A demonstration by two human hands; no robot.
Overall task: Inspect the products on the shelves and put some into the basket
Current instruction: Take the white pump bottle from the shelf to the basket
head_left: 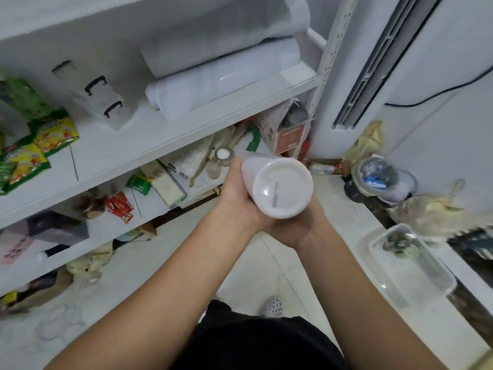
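Head view, near to far. Nearest, left hand (237, 193) and right hand (296, 225), both wrapped round a white bottle (280, 188), base turned up toward the camera, a line of print across it too blurred to read. Contents hidden behind opaque walls. Judged mid-inspection: one product off the shelves and under scrutiny, nothing yet placed; no basket in view, so the putting-in part looks wholly left. Right of the hands, on the floor, a clear tub (410, 265) with a few dark scraps inside. Beyond that, a clear bag (384, 177) stuffed with mixed rubbish. Just past the hands, a lower shelf (170, 166) crowded with boxes and packets. Left and further, yellow-green packets (40, 150). Farthest up, white rolls (221, 86).
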